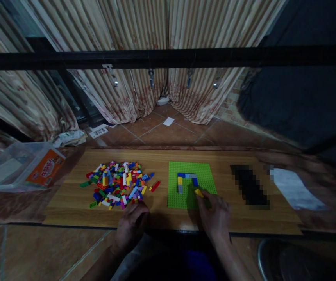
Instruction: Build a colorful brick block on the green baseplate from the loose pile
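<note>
A green baseplate [203,175] lies on the wooden board [68,199], with a small frame of blue, yellow and grey bricks [187,180] built on it. My right hand [215,214] pinches a yellow brick [199,192] over the plate's lower right part, just below that frame. My left hand [131,226] rests curled at the near edge of a heap of several loose coloured bricks [117,183]. What its fingers hold, if anything, is hidden. A red brick [155,186] lies apart between the heap and the plate.
A clear plastic tub [15,166] with an orange packet stands at the left. A blurred-out dark object [249,185] and a white sheet [295,189] lie at the right. A black bar [168,56] crosses overhead, with curtains and a tiled floor behind.
</note>
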Demonstrator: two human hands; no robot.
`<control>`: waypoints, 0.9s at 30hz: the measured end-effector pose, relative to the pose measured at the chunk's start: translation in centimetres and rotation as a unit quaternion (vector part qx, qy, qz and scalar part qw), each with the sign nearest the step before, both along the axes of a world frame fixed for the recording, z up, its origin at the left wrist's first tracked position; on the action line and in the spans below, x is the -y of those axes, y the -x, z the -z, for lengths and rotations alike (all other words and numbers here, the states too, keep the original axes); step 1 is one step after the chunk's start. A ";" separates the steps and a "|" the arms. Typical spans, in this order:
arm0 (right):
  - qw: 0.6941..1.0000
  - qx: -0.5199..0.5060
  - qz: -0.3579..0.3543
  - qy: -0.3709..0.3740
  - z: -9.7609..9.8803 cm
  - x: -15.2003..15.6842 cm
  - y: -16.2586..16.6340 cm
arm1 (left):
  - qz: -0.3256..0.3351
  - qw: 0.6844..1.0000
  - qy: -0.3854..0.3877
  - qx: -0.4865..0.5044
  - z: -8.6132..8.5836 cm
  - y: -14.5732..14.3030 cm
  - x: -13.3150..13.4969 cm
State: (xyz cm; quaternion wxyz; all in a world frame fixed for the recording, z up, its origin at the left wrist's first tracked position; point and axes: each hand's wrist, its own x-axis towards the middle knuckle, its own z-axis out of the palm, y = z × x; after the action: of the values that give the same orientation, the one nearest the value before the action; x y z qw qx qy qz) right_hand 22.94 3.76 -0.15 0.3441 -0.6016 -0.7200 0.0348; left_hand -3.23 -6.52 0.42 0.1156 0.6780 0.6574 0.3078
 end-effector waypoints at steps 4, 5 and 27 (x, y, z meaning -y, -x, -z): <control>0.998 0.044 0.032 -0.001 0.2 -1.0 0.3 | 0.004 1.000 -0.003 -0.006 0.1 0.0 0.0; 0.998 0.050 0.036 -0.003 0.2 -1.1 0.6 | 0.005 1.000 -0.002 -0.007 0.1 0.0 0.0; 0.991 -0.113 0.008 0.067 0.4 -2.0 -0.5 | 0.009 0.998 -0.066 -0.009 -0.3 -1.5 -0.9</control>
State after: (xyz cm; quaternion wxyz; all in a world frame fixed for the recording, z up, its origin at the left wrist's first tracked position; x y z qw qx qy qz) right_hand 23.44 5.76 -0.56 0.3825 -0.6212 -0.6678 0.1480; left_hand -1.72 -5.60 0.76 0.0671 0.6926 0.6306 0.3438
